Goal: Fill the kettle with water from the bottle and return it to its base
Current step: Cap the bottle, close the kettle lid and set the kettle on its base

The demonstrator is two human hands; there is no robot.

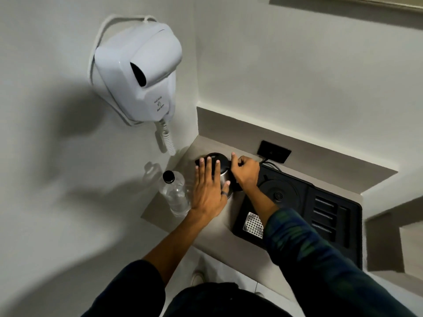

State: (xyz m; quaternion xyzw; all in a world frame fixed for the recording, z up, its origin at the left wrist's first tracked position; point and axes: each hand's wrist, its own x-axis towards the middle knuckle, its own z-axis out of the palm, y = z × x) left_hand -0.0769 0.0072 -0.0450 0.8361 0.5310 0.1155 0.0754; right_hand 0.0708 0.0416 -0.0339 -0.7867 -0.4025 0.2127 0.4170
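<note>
Left hand [207,191] lies flat, fingers [202,167] spread on the steel kettle [223,176]; right hand [246,172] is curled around its handle side. The kettle stands on the beige worktop [225,216], between the capped water bottle [175,192] and the bare black base [278,193]. White walls meet here, carrying a wall-mounted hairdryer [137,72].

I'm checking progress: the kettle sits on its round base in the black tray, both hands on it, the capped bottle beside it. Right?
Not quite. The head view shows the kettle on the counter, left of its empty round base. The left hand and right hand are on it, the capped bottle beside it.
</note>
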